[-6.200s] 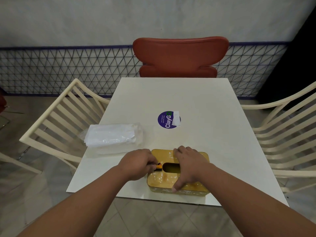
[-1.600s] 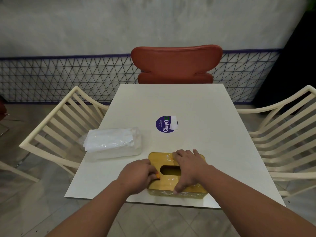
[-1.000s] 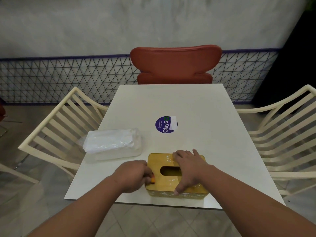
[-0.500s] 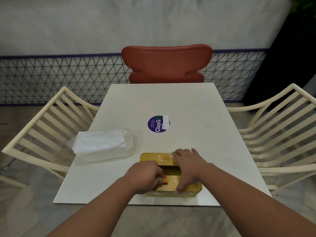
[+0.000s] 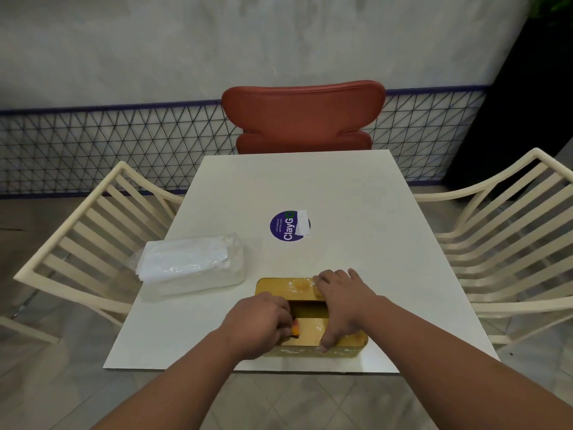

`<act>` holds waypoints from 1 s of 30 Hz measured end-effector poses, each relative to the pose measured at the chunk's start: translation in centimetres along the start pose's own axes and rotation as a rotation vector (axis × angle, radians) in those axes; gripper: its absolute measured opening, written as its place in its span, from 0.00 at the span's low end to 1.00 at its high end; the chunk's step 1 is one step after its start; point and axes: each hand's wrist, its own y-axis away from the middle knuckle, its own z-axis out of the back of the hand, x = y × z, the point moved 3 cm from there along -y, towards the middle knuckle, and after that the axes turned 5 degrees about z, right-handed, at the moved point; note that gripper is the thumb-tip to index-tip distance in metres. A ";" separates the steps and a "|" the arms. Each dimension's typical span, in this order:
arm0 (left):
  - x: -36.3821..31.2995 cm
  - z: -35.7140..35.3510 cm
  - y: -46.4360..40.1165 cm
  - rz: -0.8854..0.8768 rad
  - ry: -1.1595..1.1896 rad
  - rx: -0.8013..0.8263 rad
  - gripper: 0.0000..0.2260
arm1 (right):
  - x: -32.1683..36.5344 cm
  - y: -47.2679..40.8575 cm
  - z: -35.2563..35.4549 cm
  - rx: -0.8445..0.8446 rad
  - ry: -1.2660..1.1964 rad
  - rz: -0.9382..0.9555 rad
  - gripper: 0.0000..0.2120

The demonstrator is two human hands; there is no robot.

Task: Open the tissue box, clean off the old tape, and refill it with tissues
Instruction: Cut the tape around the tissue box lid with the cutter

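White table [image 5: 356,212] bears a purple "ClayGo" sticker [image 5: 286,226] beyond the tissue box [image 5: 297,285].

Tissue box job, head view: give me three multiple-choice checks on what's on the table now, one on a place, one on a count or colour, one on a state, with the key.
1. Where does the pack of tissues lie relative to the tissue box?
A. to its left and slightly farther away
B. on top of it
C. to its right

2. How many chairs stand around the table?
A. one
B. three
C. five

3. What is the left hand doing?
A. resting flat on the table
B. gripping a small orange tool against the box top
C. lifting the pack

Key: A, the pack sits left of the box; B, two cream slatted chairs and one red; B, fingers curl round the orange piece while the right hand steadies the box.
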 end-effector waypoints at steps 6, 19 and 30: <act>-1.0 -0.6 -0.3 0.027 0.052 -0.025 0.12 | 0.1 0.0 0.0 -0.001 0.005 -0.003 0.63; -1.6 -1.2 -0.2 0.012 0.061 -0.009 0.13 | 0.2 -0.1 0.0 0.001 0.012 -0.012 0.63; -1.4 -0.3 -1.3 0.060 0.038 -0.052 0.14 | -0.1 0.0 0.0 0.000 -0.005 -0.013 0.63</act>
